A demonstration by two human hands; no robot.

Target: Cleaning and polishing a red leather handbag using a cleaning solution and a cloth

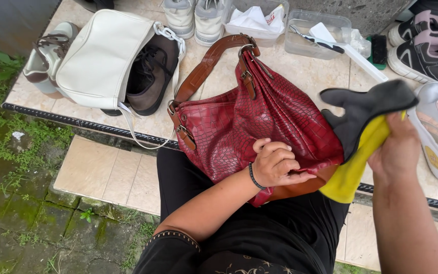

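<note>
Left hand (275, 165) on red handbag (259, 122), right hand (396, 149) around yellow-grey cloth (361, 132)

Person in black clothing: black trousers, black top with short sleeves, thin patterned trim at the left sleeve hem, faint gold print on the front. Thin black bracelet on left wrist. Right forearm bare.

Beyond the hands runs a raised bench of beige glossy tiles (325, 71) with a dark ribbed edge strip (77, 121). A lower beige tiled step (107, 172) lies left of the hands. Farther left, mossy grey paving stones (11, 213) carry small green weeds (6, 137). A rough grey concrete wall (366, 15) stands behind. Soft, even daylight falls throughout.
</note>
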